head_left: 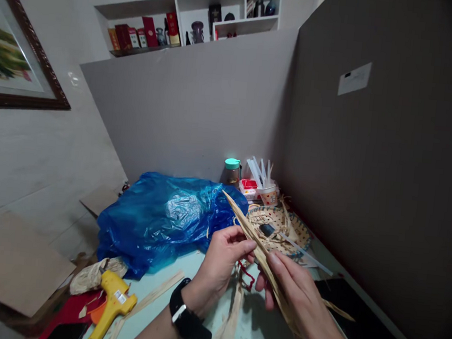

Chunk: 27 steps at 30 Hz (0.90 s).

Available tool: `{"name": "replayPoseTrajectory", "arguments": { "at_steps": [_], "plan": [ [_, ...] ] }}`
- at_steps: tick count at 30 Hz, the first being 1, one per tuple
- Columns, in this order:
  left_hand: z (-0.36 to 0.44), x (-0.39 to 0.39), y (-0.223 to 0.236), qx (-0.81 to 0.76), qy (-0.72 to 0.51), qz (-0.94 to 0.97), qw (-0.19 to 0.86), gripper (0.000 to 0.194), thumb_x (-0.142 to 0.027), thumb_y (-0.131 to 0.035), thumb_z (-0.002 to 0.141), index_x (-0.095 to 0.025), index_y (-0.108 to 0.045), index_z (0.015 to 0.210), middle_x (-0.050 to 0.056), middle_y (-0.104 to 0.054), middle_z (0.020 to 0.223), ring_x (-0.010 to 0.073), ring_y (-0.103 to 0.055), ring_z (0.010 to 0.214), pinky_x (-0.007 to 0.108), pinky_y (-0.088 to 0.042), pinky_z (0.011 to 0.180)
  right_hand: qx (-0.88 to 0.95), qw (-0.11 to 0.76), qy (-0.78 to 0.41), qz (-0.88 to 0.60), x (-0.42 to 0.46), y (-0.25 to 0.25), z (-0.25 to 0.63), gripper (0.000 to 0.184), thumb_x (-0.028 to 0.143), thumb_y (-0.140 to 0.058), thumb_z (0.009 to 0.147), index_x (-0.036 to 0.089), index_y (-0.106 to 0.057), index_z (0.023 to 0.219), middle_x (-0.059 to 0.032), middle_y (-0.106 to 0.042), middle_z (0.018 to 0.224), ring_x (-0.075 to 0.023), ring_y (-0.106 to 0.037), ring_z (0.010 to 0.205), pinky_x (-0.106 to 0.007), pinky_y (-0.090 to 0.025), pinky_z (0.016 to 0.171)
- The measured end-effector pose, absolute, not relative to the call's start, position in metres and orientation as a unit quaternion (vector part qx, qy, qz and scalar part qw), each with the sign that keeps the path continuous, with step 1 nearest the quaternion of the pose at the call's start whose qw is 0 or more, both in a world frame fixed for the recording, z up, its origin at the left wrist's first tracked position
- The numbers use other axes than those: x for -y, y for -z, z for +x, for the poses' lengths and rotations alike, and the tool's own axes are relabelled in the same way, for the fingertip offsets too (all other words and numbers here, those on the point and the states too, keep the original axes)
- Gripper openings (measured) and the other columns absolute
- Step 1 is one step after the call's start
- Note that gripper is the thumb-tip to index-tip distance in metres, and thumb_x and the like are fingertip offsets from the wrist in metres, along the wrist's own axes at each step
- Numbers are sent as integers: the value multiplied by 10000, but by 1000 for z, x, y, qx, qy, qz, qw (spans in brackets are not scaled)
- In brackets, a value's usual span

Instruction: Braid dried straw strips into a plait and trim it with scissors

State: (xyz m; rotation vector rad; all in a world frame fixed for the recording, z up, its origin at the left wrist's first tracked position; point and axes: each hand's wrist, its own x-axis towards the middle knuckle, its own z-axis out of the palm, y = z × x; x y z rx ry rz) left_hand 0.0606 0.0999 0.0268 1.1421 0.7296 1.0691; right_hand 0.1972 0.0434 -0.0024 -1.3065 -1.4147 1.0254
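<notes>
Grey partition walls boxed in a cluttered worktop (184,272). Left hand (220,265) and right hand (297,296) both pinched one long dried straw strip (258,247), raised, unwoven. Beyond, far right, lay one part-woven basket (280,230); left, one blue plastic bag (161,219); near left, one yellow glue gun (113,300).

No legible text is shown: print on the red boxes (149,33) at 11 o'clock and the glue gun label (120,297) is too blurred.
</notes>
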Motion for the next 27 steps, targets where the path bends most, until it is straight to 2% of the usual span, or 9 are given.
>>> {"name": "replayPoseTrajectory", "arguments": {
  "at_steps": [4,8,11,13,18,23,27],
  "plan": [
    [60,-101,-26,-315,-459,495,667,200,-187,-736,677,-91,-680,843,70,-667,767,118,-538,622,238,-422,608,575,468,-379,-554,-47,6,201,430,524,-328,967,217,-536,749,-2,-610,585,-165,-587,501,-263,-415,512],
    [63,-98,-23,-312,-457,488,675,242,-143,-671,692,-125,-685,934,71,-679,880,123,-562,692,222,-420,632,573,479,-355,-562,-50,13,202,398,524,-322,965,232,-463,734,8,-554,601,-163,-565,498,-262,-394,487],
    [69,-93,-16,-340,-456,480,668,278,-128,-638,682,-154,-683,956,54,-666,906,113,-540,669,208,-402,587,611,487,-255,-570,-50,13,201,364,483,-366,953,224,-490,728,4,-523,617,-161,-508,542,-277,-368,547],
    [71,-91,-12,-348,-443,480,672,251,-132,-626,680,-154,-687,922,46,-653,864,106,-513,629,207,-391,557,617,489,-228,-573,-51,11,203,342,458,-375,956,217,-528,767,-11,-557,667,-171,-513,601,-288,-366,605],
    [68,-93,-13,-332,-424,484,690,143,-132,-616,670,-141,-668,802,13,-583,697,92,-465,567,206,-376,548,564,524,-314,-556,-59,9,212,334,480,-428,940,215,-534,767,-32,-598,784,-199,-537,758,-289,-403,699],
    [64,-95,-18,-327,-410,486,699,131,-222,-665,706,-145,-645,809,15,-578,721,84,-443,549,215,-373,553,543,520,-406,-519,-59,7,214,332,485,-445,932,198,-571,819,-22,-617,786,-187,-589,757,-267,-461,676],
    [64,-94,-18,-332,-410,519,673,106,-234,-674,743,-154,-612,779,-7,-540,706,90,-435,583,213,-347,557,520,508,-477,-494,-57,1,213,303,490,-550,882,195,-596,832,1,-618,776,-153,-582,703,-238,-456,620]
  ]
}}
